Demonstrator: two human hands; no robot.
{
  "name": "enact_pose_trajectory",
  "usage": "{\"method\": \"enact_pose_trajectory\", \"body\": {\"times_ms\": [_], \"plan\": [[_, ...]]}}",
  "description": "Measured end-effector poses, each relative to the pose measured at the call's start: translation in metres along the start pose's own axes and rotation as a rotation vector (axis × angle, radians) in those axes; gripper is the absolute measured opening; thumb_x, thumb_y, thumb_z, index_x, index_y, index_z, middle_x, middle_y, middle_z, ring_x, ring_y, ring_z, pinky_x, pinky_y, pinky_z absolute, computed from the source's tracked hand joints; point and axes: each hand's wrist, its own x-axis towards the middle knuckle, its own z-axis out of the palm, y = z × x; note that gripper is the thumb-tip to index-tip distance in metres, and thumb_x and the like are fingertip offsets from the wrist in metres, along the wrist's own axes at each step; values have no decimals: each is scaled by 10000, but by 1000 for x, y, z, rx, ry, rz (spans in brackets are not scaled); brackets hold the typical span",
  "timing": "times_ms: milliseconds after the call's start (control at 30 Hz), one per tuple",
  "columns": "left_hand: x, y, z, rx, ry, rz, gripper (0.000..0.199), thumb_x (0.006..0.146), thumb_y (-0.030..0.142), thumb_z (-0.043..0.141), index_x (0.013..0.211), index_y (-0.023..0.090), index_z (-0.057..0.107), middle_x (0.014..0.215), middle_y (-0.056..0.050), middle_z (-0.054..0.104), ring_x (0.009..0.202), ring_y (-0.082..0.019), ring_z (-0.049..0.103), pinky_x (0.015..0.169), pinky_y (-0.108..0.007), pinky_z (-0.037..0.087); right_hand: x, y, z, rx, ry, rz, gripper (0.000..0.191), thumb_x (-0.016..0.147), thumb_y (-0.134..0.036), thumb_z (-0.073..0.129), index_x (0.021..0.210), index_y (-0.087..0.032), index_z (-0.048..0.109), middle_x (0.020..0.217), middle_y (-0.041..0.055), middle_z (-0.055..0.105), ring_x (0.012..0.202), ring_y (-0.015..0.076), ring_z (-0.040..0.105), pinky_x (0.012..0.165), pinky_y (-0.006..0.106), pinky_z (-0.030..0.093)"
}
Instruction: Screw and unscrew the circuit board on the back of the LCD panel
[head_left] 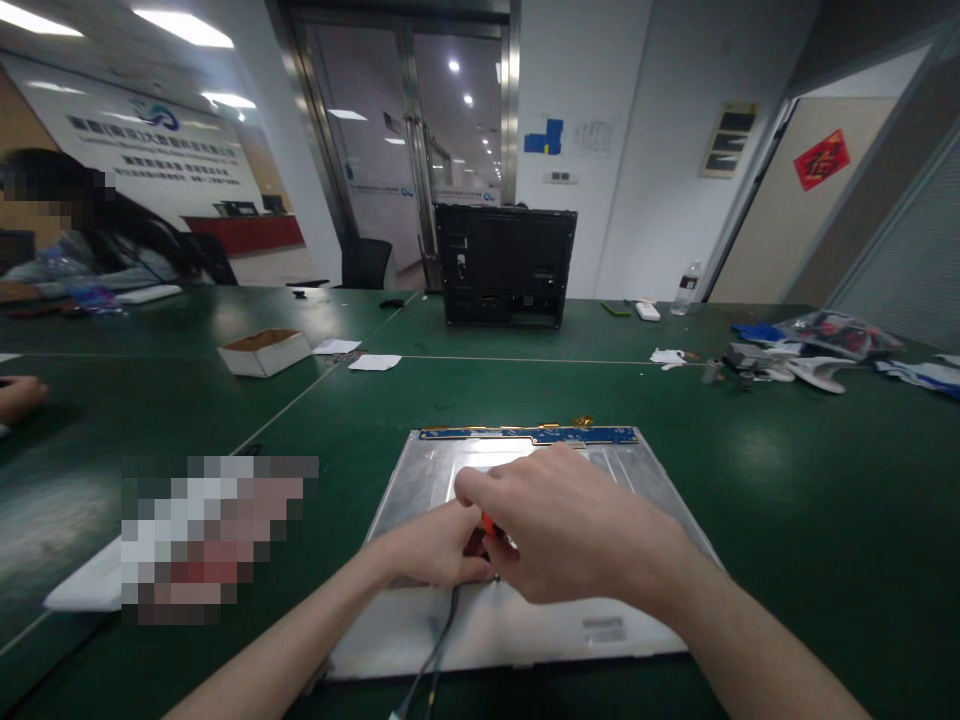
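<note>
The green surface (787,550) carries, at its near middle, a flat silver and white panel (540,625). Above the panel is the right hand (559,515). The left hand (439,545) is just left of it, fingers bent; whether its grip holds something, I cannot tell. A dark cable (444,632) crosses the panel's near edge. The right grip is closed around an orange tool (489,524), mostly hidden.

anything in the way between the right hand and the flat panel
Only the red tool in its grip visibly stands between the right hand and the flat panel. The left hand is close beside it; any overlap underneath is hidden.
</note>
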Motion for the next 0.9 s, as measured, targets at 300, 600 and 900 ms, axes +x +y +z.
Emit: {"method": "enact_pose_trajectory", "body": {"times_ms": [300,600,900], "plan": [[-2,16,-8,1,-61,68,85,707,224,591,779,180,599,837,-14,617,796,-207,546,673,-274,438,3,0,3,-30,49,56,193,894,-327,497,777,-198,579,627,-4,614,532,117,499,459,282,167],[0,7,-5,34,-26,9,115,682,219,601,785,175,574,822,-23,611,763,-213,553,636,-281,430,2,-1,1,1,24,35,148,831,-331,553,899,-200,561,730,7,648,579,139,540,452,273,193],[0,11,-6,49,-49,3,85,708,232,593,734,162,553,768,-15,588,692,-173,526,582,-248,392,2,0,3,-15,7,41,142,828,-243,513,939,-167,557,723,22,643,543,136,504,460,269,220]]}}
